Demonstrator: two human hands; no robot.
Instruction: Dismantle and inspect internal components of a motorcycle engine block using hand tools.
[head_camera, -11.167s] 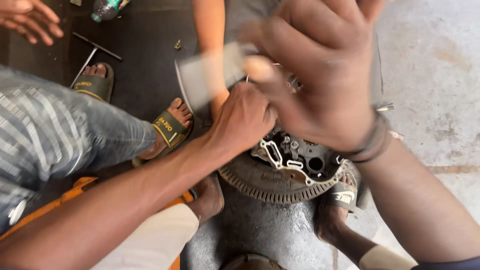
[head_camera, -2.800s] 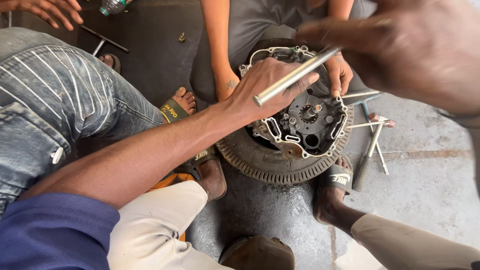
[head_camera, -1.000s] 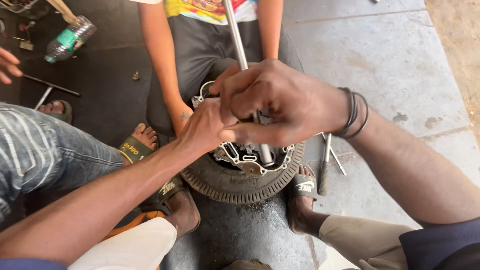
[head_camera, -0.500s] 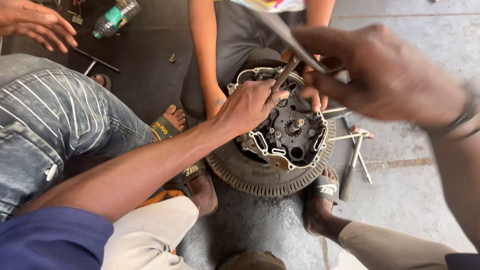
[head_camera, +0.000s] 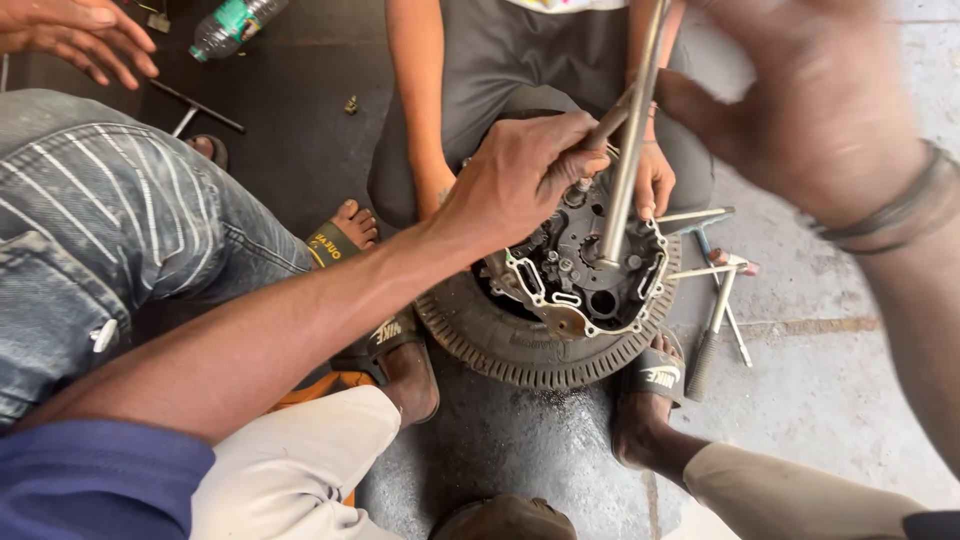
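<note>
The left hand (head_camera: 520, 180) is pinching a short metal punch (head_camera: 600, 130) against the greasy toothed flywheel assembly (head_camera: 560, 290) lying on the concrete floor (head_camera: 850, 380) between the sandalled feet. The blurred right hand (head_camera: 800, 110) is gripping a long steel rod (head_camera: 630, 140) standing in the hub; keeping it upright and seated matters.

Left hand (head_camera: 520, 185) outstretched, knuckles up, fingers curled in a tight grip — right hand (head_camera: 810, 110) raised, blurred.

You had open concrete floor (head_camera: 850, 400) only right of the wheel (head_camera: 530, 350), past the loose tools (head_camera: 715, 310); a co-worker's arms (head_camera: 420, 150) blocked the far side, a striped knee (head_camera: 110, 220) the left, sandalled feet (head_camera: 400, 360) the near edge.
</note>
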